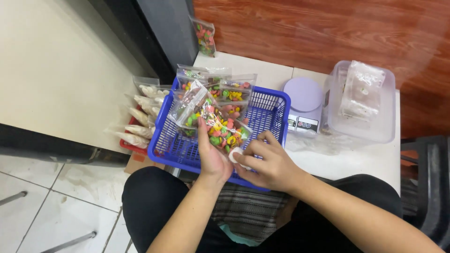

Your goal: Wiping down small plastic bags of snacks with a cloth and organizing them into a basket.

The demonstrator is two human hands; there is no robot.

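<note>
Looking down, I see the white table (375, 159) first, and on it the blue basket (269, 110), which sits at its near left edge, against my lap. Several filled bags stand along the basket's far wall, so part of the packing looks done to me; most of the basket floor is bare, so I judge there is room for many more.

Right of the basket stands a clear tub (361, 131) holding flat clear packets, seemingly unfilled. Between tub and basket sits a small lilac scale (304, 100) with nothing on its plate. Left of the basket, a red tray (127, 144) holds bags of pale pieces, and one more bag of candy (205, 36) leans against the dark wall behind.

My left hand (212, 157) lies palm up under the bag (213, 119) of coloured candy, supporting it over the basket's near half. My right hand (269, 164) pinches narrowly at the bag's near corner, thumb and fingers closed on it beside a small white piece (235, 153); what that piece is, I cannot tell.
</note>
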